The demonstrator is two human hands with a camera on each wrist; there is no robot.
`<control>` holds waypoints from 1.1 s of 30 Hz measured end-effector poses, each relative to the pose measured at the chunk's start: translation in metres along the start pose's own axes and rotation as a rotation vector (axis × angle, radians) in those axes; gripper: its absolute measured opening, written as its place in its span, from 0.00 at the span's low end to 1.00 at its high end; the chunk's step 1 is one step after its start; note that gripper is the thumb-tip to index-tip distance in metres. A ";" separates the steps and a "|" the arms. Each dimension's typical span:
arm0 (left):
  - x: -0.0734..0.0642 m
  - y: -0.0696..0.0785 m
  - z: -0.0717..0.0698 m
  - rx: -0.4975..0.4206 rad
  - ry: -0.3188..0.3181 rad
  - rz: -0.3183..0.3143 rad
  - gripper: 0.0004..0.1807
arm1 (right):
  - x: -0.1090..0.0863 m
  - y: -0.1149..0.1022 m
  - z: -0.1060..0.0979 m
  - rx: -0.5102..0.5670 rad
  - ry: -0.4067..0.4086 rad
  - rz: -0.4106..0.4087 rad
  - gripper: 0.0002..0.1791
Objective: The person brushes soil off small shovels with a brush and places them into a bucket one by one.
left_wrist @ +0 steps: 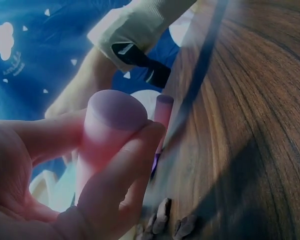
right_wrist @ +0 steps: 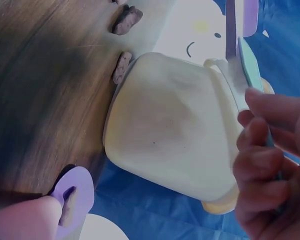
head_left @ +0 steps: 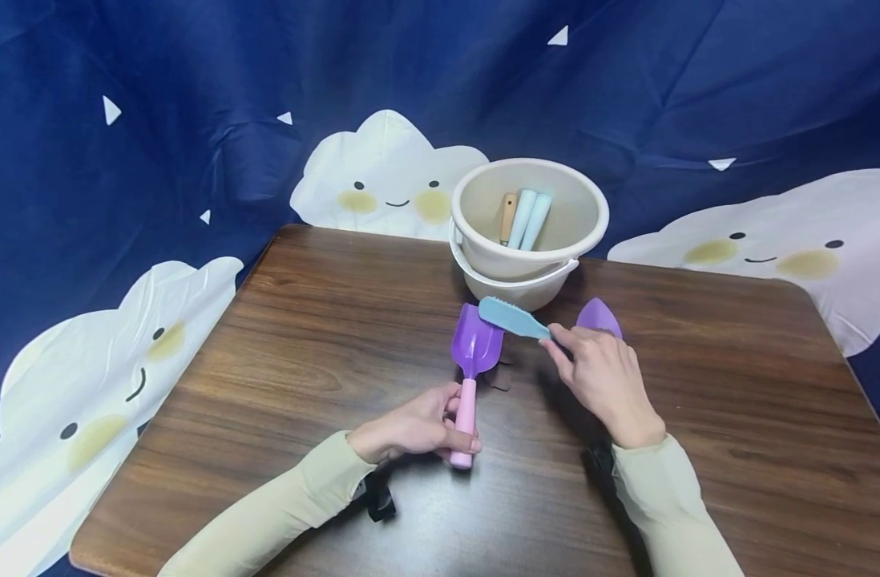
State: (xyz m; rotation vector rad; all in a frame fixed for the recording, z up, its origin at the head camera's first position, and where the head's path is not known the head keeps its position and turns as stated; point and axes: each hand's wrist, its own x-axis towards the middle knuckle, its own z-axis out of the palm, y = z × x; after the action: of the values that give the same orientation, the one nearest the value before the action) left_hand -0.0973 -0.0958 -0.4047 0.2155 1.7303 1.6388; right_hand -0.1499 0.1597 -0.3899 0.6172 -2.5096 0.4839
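My left hand (head_left: 418,425) grips the pink handle of a toy shovel (head_left: 476,349), its purple scoop pointing away toward the bucket. In my right hand (head_left: 609,381), thumb and fingers pinch the handle of a light blue brush (head_left: 514,317). The brush head overlaps the upper right corner of the scoop in the head view, with short bristles along its far edge. A purple trowel (head_left: 599,316) lies beyond my right hand, which hides its handle in that view. The left wrist view shows its pink handle (left_wrist: 163,112) on the table.
A cream bucket (head_left: 515,292) stands at the table's back edge. Inside it lean a wooden handle (head_left: 508,216) and two light blue handles (head_left: 532,218). Small brown pieces (right_wrist: 127,21) lie on the wooden table (head_left: 324,320) near the bucket. A blue cloud-print cloth (head_left: 195,64) hangs behind.
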 end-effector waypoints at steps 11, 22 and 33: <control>0.001 -0.003 -0.001 0.009 0.020 0.024 0.31 | 0.001 -0.003 0.002 0.243 0.002 -0.054 0.12; 0.001 -0.003 -0.001 -0.007 0.002 0.019 0.31 | -0.004 -0.008 -0.004 0.252 -0.275 -0.112 0.14; -0.002 -0.004 0.002 0.043 0.017 0.030 0.28 | 0.003 -0.005 -0.004 0.094 -0.171 -0.095 0.14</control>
State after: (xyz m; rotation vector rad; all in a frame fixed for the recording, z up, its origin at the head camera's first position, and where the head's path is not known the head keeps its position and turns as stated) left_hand -0.0932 -0.0963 -0.4077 0.2502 1.7840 1.6304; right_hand -0.1483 0.1564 -0.3838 0.8421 -2.6137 0.5367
